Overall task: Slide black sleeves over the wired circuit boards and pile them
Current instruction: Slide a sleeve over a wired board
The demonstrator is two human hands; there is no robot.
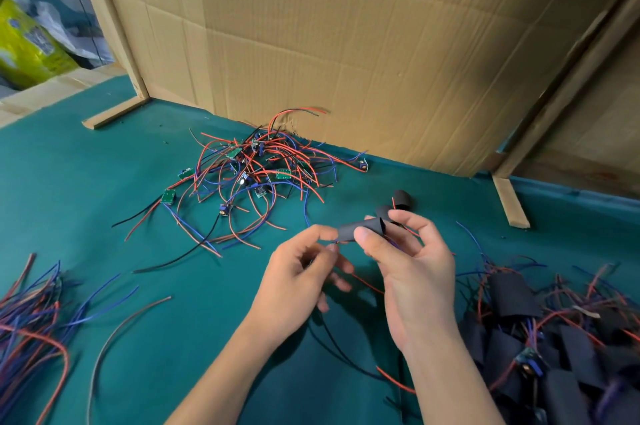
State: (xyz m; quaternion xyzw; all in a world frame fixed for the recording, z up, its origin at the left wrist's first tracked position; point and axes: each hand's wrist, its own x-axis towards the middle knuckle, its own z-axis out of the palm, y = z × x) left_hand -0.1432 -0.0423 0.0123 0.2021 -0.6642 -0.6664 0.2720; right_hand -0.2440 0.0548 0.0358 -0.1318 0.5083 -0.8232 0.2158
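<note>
1. Black sleeve [362,229] sits in the air above the green table [104,182], gripped by the right hand [412,272] between thumb and curled fingers.
2. Left hand [298,272] pinches thin red and black wires [367,282] at the sleeve's left end; they trail down between the two hands (the board itself is hidden, so I cannot tell how far in it is).
3. Loose wired circuit boards [256,168] lie tangled farther back, touching the cardboard wall [381,43].
4. Two spare black sleeves [401,199] lie on the table just behind the right hand.
5. Finished pile of sleeved boards [554,338] lies to the right, near the right forearm.
6. A bundle of loose red and blue wires [31,313] lies at the left edge, well apart from the hands.
</note>
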